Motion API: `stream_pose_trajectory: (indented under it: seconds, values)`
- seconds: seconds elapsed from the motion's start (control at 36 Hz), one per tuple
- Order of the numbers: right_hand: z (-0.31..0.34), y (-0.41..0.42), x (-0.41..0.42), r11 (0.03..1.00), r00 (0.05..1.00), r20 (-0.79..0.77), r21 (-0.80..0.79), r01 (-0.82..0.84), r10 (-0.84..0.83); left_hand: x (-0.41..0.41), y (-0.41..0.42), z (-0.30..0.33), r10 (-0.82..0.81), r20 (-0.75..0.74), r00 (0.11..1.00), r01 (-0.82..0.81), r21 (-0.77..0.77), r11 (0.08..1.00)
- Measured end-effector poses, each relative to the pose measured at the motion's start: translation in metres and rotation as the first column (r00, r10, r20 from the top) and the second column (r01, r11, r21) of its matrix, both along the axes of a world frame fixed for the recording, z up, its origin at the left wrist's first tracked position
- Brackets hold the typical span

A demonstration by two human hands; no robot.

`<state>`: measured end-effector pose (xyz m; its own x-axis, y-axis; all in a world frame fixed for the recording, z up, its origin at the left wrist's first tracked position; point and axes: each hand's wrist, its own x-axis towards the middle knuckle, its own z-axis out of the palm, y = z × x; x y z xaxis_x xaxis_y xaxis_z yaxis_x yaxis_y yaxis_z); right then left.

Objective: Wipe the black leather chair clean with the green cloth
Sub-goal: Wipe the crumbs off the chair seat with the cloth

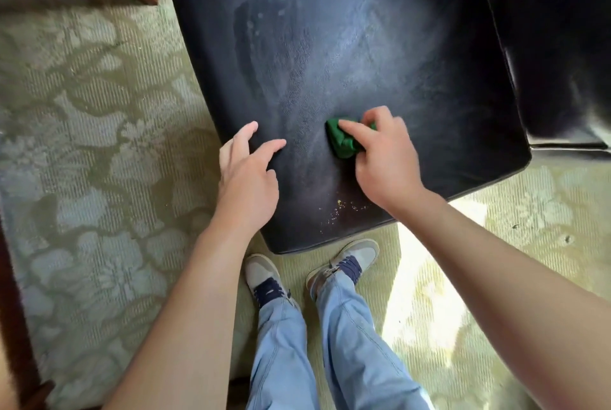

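Black leather chair seat [347, 56] dusty, crumbs [344, 208] near front edge. Right hand [383, 158] grips bunched green cloth [342, 142]; left hand [248, 171] open, fingertips on seat. Patterned green carpet [92, 118] beneath.

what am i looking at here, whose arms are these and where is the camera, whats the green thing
There is no machine here. One camera is worn on a person's head and looks forward and down, so the two arms coming in from the bottom are that person's own, with their jeans and shoes below.

The big dark shape is the seat of a black leather chair, standing on a patterned carpet. The seat looks dusty, with a cloudy smear near the middle and small yellowish crumbs near the front edge.

The green thing is a bunched-up cloth. The right hand has its grip on it and presses it onto the seat. The left hand is open and holds nothing, its fingers spread over the seat's edge.
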<state>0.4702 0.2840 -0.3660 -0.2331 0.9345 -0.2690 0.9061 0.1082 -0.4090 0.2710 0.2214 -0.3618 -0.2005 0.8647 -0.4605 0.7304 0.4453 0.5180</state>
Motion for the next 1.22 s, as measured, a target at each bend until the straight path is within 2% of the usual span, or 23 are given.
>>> stream_pose_trajectory:
  seconds: [0.14, 0.19, 0.25, 0.31, 0.39, 0.44, 0.5, 0.56, 0.67, 0.78, 0.83, 0.92, 1.03, 1.11, 1.22]
  values:
    - [0.003, -0.039, -0.008, 0.971, 0.971, -0.067, -0.053, -0.233, 0.230, 0.004, -0.003, -0.001, -0.015, -0.022, 1.000, 0.014, -0.004, 1.000]
    - [0.006, -0.046, -0.004, 0.961, 0.959, -0.109, -0.064, -0.269, 0.262, 0.005, -0.004, 0.000, -0.013, -0.026, 1.000, 0.013, -0.016, 1.000]
    - [0.008, -0.042, 0.007, 0.983, 0.972, -0.156, -0.026, -0.180, 0.174, 0.006, -0.004, 0.001, -0.015, -0.037, 0.999, 0.014, -0.026, 1.000]
    - [0.007, -0.030, 0.025, 0.998, 0.982, -0.188, 0.056, 0.025, -0.014, 0.008, -0.004, 0.002, -0.012, -0.047, 0.999, 0.011, -0.031, 0.999]
    - [-0.002, -0.014, 0.054, 0.950, 0.950, -0.142, 0.105, 0.293, -0.277, 0.009, -0.006, 0.003, -0.012, -0.045, 0.999, 0.010, -0.050, 0.999]
    - [-0.007, -0.008, 0.063, 0.917, 0.917, -0.088, 0.056, 0.394, -0.389, 0.009, -0.007, 0.003, -0.021, -0.038, 0.999, 0.019, -0.056, 0.998]
    - [-0.008, -0.008, 0.059, 0.909, 0.909, -0.042, 0.027, 0.415, -0.414, 0.010, -0.008, 0.003, -0.034, -0.036, 0.999, 0.032, -0.052, 0.998]
    - [-0.006, -0.013, 0.045, 0.934, 0.934, -0.035, 0.025, 0.358, -0.357, 0.010, -0.007, 0.004, -0.044, -0.039, 0.998, 0.042, -0.058, 0.997]
    - [-0.004, -0.039, 0.006, 0.993, 0.992, -0.048, -0.033, 0.115, -0.116, 0.004, -0.007, 0.004, -0.068, -0.038, 0.997, 0.065, -0.086, 0.994]
    - [0.003, -0.061, -0.006, 0.989, 0.992, -0.097, -0.112, -0.093, 0.083, 0.004, -0.005, 0.007, -0.099, -0.045, 0.994, 0.095, -0.077, 0.992]
    - [0.009, -0.065, 0.002, 0.984, 0.984, -0.135, -0.122, -0.133, 0.117, 0.004, -0.006, 0.010, -0.105, -0.050, 0.993, 0.100, -0.092, 0.991]
    - [0.016, -0.068, 0.031, 0.997, 0.979, -0.191, -0.029, 0.070, -0.074, 0.007, -0.009, 0.014, -0.115, -0.056, 0.992, 0.110, -0.085, 0.990]
    - [0.015, -0.070, 0.069, 0.923, 0.916, -0.126, -0.007, 0.384, -0.381, 0.016, -0.017, 0.013, -0.138, -0.073, 0.988, 0.134, -0.057, 0.989]
    - [0.009, -0.083, 0.070, 0.878, 0.874, -0.081, -0.065, 0.475, -0.479, 0.017, -0.021, 0.008, -0.139, -0.106, 0.985, 0.136, -0.026, 0.990]
    - [-0.002, -0.103, 0.041, 0.890, 0.884, -0.108, -0.038, 0.454, -0.455, 0.017, -0.027, 0.001, -0.159, -0.154, 0.975, 0.161, 0.003, 0.987]
